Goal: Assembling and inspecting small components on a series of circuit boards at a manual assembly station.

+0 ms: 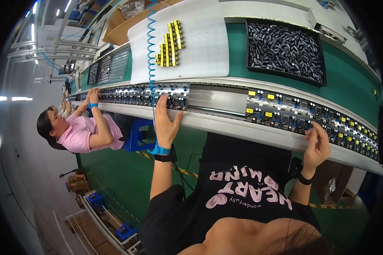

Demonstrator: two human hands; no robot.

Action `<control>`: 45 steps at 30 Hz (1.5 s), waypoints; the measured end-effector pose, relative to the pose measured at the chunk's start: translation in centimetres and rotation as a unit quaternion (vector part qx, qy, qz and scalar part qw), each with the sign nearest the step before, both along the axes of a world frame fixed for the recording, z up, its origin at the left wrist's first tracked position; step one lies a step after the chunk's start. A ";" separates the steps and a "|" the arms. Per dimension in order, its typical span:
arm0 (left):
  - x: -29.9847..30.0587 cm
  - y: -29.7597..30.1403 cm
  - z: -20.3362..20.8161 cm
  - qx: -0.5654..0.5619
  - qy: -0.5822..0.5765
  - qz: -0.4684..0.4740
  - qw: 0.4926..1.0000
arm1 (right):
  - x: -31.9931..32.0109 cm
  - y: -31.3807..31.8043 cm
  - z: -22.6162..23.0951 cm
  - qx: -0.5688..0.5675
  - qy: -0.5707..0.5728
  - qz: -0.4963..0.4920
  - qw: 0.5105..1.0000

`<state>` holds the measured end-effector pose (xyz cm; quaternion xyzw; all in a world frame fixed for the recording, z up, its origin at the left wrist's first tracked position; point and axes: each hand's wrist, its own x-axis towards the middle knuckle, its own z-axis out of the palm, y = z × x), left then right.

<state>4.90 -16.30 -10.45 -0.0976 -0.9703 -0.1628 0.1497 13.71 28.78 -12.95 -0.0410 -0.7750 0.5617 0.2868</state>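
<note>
My left hand (166, 121) reaches up to the conveyor line with its fingers straight and its thumb apart. Its fingertips rest at the near edge of a circuit board panel (181, 102). My right hand (319, 146) is at another circuit board panel (285, 111), further right. Thumb and fingers are drawn together at that panel's near edge, and whatever sits between them is too small to make out. Yellow block components stand on the right-hand panels. Between the two panels a bare stretch of metal conveyor (217, 98) shows. Both my wrists wear bands, the left one blue and black.
Beyond the line lie a white foam sheet (200, 46) with rows of yellow components (170, 49) and a black tray (247, 51) full of dark cylindrical parts. A coiled blue hose (151, 42) hangs near my left hand. A co-worker in pink (83, 131) works further left, beside a blue stool (138, 134).
</note>
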 end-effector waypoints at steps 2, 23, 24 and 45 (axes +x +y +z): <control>0.3 0.7 0.1 -0.004 -0.020 0.004 1.000 | 0.1 -0.1 -0.1 0.004 -0.011 -0.002 1.000; 2.5 10.9 0.9 0.096 -0.060 -0.166 0.980 | 0.2 -4.2 7.3 -0.297 -0.075 0.362 0.880; 2.5 11.3 0.8 0.102 -0.065 -0.173 0.977 | 0.2 -4.4 7.8 -0.374 -0.106 0.454 0.802; 1.1 11.4 1.9 0.105 -0.039 -0.173 0.979 | -2.4 -11.9 12.6 -0.600 -0.032 0.615 0.511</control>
